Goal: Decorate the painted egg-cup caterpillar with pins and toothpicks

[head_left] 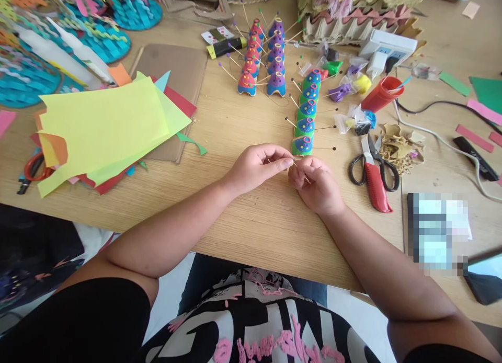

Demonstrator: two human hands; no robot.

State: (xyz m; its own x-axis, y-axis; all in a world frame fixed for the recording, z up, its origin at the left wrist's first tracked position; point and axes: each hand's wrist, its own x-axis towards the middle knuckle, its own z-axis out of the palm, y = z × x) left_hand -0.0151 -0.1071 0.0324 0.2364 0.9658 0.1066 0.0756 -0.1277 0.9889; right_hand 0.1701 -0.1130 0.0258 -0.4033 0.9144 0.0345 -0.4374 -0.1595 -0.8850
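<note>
My left hand point(257, 167) and my right hand point(319, 188) meet above the table, fingertips pinched together. Between them is a thin wooden stick point(297, 161), mostly hidden by the fingers. Just beyond my hands stands a row of blue and green painted egg-carton cups point(304, 124) with small faces and dark-tipped sticks poking out at the sides. Its near end lies very close to my fingertips; whether they touch I cannot tell. Farther back are a red and blue egg-carton row point(248, 81) and a purple and blue one point(276, 83), both with sticks in them.
Scissors point(379, 161) and a red-handled knife point(375, 185) lie right of my hands, near torn carton scraps point(402, 148). An orange-red cup point(382, 93), bagged clay point(341, 92) and a power strip point(388, 45) stand behind. Coloured paper point(105, 127) is piled left.
</note>
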